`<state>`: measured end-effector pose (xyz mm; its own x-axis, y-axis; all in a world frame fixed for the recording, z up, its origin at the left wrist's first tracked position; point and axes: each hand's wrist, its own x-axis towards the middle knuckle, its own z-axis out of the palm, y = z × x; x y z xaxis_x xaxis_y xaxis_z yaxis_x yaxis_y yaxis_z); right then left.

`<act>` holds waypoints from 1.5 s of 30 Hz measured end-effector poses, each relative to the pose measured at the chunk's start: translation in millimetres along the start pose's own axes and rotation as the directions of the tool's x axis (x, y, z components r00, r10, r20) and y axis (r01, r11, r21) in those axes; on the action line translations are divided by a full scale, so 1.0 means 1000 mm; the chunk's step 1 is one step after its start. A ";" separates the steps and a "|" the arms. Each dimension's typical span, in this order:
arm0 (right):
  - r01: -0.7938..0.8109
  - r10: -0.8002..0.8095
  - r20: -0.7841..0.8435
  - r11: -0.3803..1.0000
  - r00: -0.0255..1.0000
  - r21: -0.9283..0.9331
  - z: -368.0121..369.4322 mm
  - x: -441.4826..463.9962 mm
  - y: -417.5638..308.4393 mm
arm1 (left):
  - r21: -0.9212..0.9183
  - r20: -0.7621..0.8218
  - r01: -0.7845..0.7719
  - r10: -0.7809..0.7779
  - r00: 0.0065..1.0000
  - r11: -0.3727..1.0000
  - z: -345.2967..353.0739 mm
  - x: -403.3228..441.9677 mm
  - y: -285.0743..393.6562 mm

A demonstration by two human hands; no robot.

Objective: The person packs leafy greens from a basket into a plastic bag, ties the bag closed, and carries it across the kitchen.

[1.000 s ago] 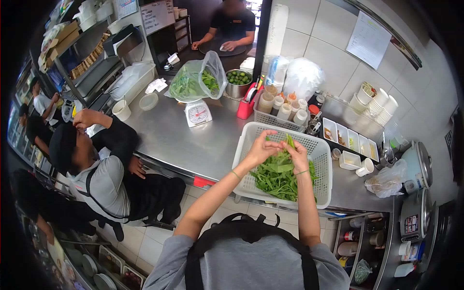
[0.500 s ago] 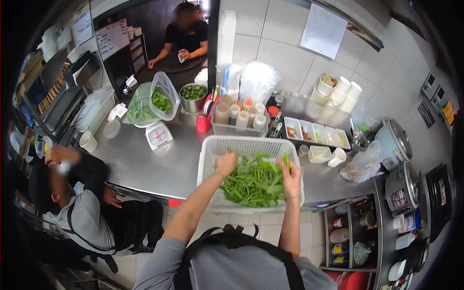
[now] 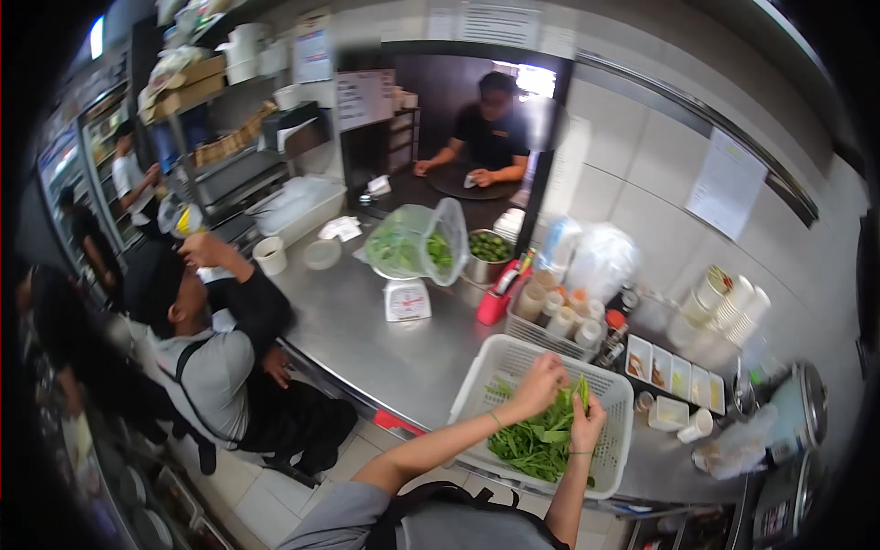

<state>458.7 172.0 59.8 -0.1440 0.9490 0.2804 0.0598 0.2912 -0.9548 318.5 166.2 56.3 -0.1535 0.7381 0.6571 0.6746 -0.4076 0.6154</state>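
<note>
Your right hand (image 3: 588, 425) grips a leafy green sprig (image 3: 581, 390) above the white perforated basket (image 3: 469, 405), inside which loose leafy greens (image 3: 532, 447) lie. Your left hand (image 3: 543, 381) is near the sprig; I cannot tell its grip.

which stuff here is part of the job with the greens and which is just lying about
Part of the job:
- leafy greens, some in the right hand
- white basket holding them
- perhaps the bag of greens on the scale

Apparently just lying about:
- squeeze bottles
- metal pot of green fruit
- white mug
</note>
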 end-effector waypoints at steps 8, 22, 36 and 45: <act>0.210 -0.217 -0.064 0.972 0.974 -0.105 0.006 0.009 -0.038 | 0.411 -0.180 -0.035 0.119 0.976 0.911 -0.094 0.046 -0.011; -0.052 0.166 -0.119 0.766 0.979 0.640 -0.020 0.033 0.033 | 0.695 -0.244 0.251 -0.107 0.964 0.674 -0.304 0.173 -0.130; -0.415 0.012 0.415 0.013 0.910 0.910 0.083 0.140 -0.057 | -0.437 0.285 0.683 -0.630 0.723 0.586 -0.302 0.092 -0.028; 0.163 -0.531 0.737 0.842 0.419 0.514 0.257 0.044 -0.043 | -0.383 0.434 0.749 -0.611 0.663 0.541 -0.281 0.005 -0.044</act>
<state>195.9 169.9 87.8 -0.8198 0.1539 0.5516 -0.4810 0.3378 -0.8090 85.3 36.8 154.3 -0.2005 0.9712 -0.1291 -0.0263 0.1264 0.9916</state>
